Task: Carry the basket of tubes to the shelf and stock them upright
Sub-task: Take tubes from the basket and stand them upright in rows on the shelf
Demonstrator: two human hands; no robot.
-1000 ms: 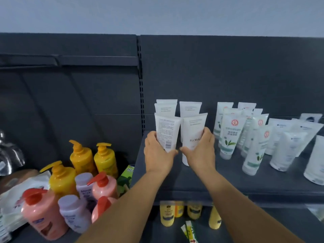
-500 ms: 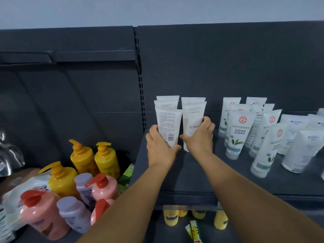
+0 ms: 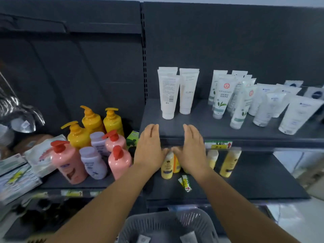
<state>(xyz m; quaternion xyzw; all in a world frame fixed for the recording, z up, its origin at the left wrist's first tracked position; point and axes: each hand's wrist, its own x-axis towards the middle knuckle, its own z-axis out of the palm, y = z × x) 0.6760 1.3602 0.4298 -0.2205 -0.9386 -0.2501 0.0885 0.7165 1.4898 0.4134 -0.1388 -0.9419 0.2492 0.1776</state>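
Note:
Two rows of white tubes stand upright, cap down, on the dark shelf (image 3: 201, 128); the front left tube (image 3: 169, 97) shows a barcode and the front right tube (image 3: 187, 95) reads FLORAL. My left hand (image 3: 149, 148) and my right hand (image 3: 190, 148) hover in front of the shelf's edge, fingers straight, palms facing each other, holding nothing. A grey slotted basket (image 3: 168, 223) sits low at the bottom of the view with a few white tubes lying in it.
Further right on the same shelf stand leaf-printed tubes (image 3: 221, 100) and blue-labelled tubes (image 3: 298, 114). Yellow pump bottles (image 3: 93, 120), pink pump bottles (image 3: 67, 162) and lilac bottles crowd the lower left shelf. Small yellow bottles (image 3: 167, 165) stand on the shelf below.
Both hands have let go of the two front tubes and drawn back toward me. The view has tilted down, so the basket now shows.

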